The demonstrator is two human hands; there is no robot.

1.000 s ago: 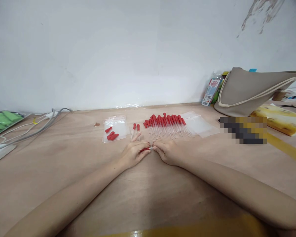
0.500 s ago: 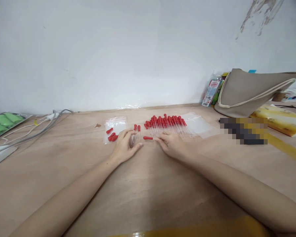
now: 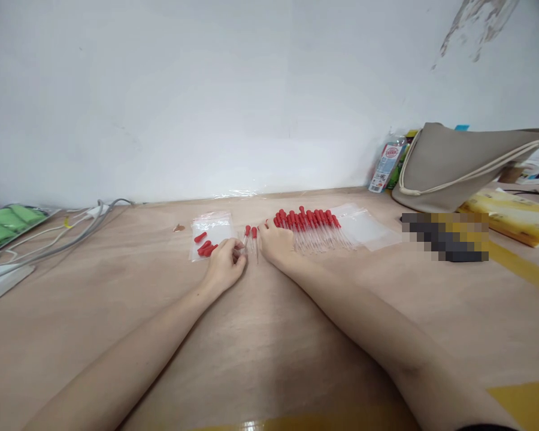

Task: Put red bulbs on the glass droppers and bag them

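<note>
My left hand (image 3: 227, 263) is closed, thumb and fingers pinched on what looks like a clear glass dropper tube. Just right of it lie two glass droppers with red rubber bulbs (image 3: 254, 232). My right hand (image 3: 276, 242) has its fingers curled at the left end of a row of red-bulbed droppers (image 3: 308, 220); its fingertips are partly hidden, so what they hold cannot be made out. Left of my left hand, several loose red bulbs (image 3: 205, 249) lie on a clear zip bag (image 3: 220, 222).
Another clear zip bag (image 3: 363, 224) lies by the row's right end. Farther right are a grey drawstring bag (image 3: 458, 164), a labelled bottle (image 3: 385, 167), a yellow packet (image 3: 507, 218) and a pixelated dark item (image 3: 449, 239). Cables (image 3: 87, 224) and a green package (image 3: 11, 224) are at left.
My right hand, which held a red-bulbed dropper low in front of the row, has moved left and up to the row's left end. My left hand's thumb and fingers have closed together.
</note>
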